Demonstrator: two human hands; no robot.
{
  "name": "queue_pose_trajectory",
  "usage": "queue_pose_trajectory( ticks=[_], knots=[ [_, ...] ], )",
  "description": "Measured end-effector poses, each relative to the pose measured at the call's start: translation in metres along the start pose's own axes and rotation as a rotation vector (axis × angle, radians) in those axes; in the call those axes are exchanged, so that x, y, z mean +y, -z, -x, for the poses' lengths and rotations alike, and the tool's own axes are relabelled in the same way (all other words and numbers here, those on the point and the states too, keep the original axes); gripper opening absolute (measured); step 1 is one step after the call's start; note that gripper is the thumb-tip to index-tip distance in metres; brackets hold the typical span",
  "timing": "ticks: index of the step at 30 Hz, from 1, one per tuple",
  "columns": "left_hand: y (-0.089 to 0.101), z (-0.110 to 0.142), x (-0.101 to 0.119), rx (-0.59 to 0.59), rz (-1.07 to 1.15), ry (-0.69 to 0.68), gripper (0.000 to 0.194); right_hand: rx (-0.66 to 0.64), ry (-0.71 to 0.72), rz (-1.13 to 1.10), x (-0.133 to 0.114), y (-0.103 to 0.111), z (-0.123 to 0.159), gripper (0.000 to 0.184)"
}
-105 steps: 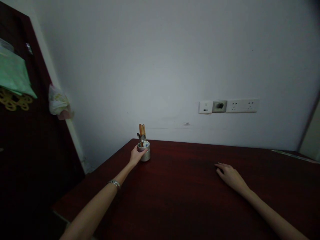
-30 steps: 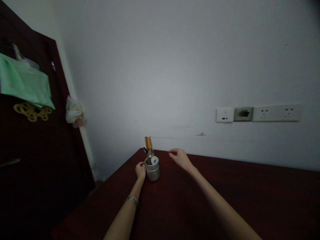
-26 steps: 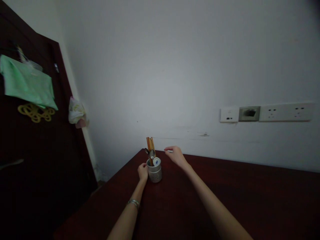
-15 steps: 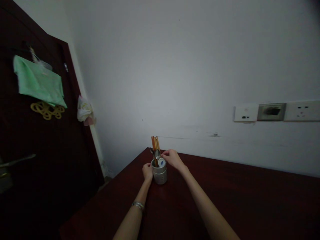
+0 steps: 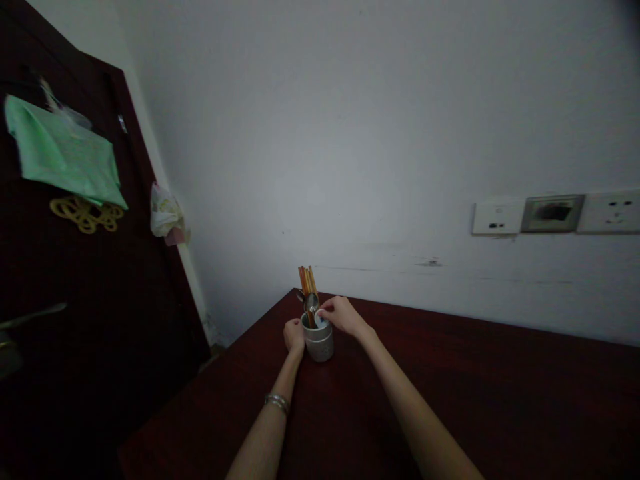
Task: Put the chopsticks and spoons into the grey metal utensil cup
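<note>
1. The cup [image 5: 320, 345] is standing upright on the tabletop [image 5: 450, 367], near its far left corner, with both hands reaching to it
2. The left hand [image 5: 294, 335] is resting at the cup's left side, its fingers curling near the rim; how firmly they are gripping is not possible to tell, as the contact is partly hidden
3. The right hand [image 5: 343, 315] is coming in from the right above the rim, its thumb and fingertips pinching together on the white piece [image 5: 321, 322], which is sitting in the right part of the cup's mouth and showing a bluish mark
4. The chopsticks [image 5: 309, 279] are standing in the cup and rising well above its rim, leaning slightly to the left
5. The metal spoons [image 5: 311, 302] are sticking up in front of and beside the chopsticks, bowls upward, just left of the right hand's fingertips
6. A bracelet [image 5: 277, 401] is circling the left wrist
7. Behind the tabletop, the wall [image 5: 350, 147] is carrying a row of plates at the right: a socket [image 5: 497, 219], a framed panel [image 5: 553, 213] with a dark patch, and another socket [image 5: 614, 212]
8. On the left, a green cloth [image 5: 67, 153] and a yellow knot [image 5: 85, 213] are hanging against the dark door [image 5: 115, 287], and a bag [image 5: 165, 215] is hanging beside its frame
</note>
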State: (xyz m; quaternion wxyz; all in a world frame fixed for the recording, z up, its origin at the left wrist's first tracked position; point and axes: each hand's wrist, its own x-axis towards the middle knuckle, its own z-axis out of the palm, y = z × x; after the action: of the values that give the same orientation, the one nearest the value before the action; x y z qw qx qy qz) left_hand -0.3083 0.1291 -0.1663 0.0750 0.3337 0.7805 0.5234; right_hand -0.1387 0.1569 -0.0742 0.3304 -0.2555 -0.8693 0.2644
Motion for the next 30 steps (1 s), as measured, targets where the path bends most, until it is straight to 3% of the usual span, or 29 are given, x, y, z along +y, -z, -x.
queue_pose_trajectory(
  ticks=[8, 16, 22, 27, 30],
  knots=[
    [-0.005, -0.005, -0.010, 0.069, 0.194, -0.083, 0.020, -0.005, 0.049, -0.007, 0.001, 0.002, 0.001, 0.027],
    [0.002, -0.011, 0.000, 0.165, 0.455, 0.018, 0.022, -0.022, 0.024, 0.016, -0.002, 0.005, 0.005, 0.026],
    [0.028, -0.024, 0.029, 0.231, 0.724, 0.116, 0.026, -0.013, -0.001, 0.041, -0.007, 0.007, 0.008, 0.025],
    [0.052, -0.024, 0.065, 0.367, 0.899, -0.086, 0.024, 0.002, -0.007, 0.077, -0.012, 0.007, 0.009, 0.027],
    [0.061, -0.019, 0.086, 0.370, 0.901, -0.172, 0.029, 0.018, 0.008, 0.074, -0.012, 0.008, 0.009, 0.026]
  ],
)
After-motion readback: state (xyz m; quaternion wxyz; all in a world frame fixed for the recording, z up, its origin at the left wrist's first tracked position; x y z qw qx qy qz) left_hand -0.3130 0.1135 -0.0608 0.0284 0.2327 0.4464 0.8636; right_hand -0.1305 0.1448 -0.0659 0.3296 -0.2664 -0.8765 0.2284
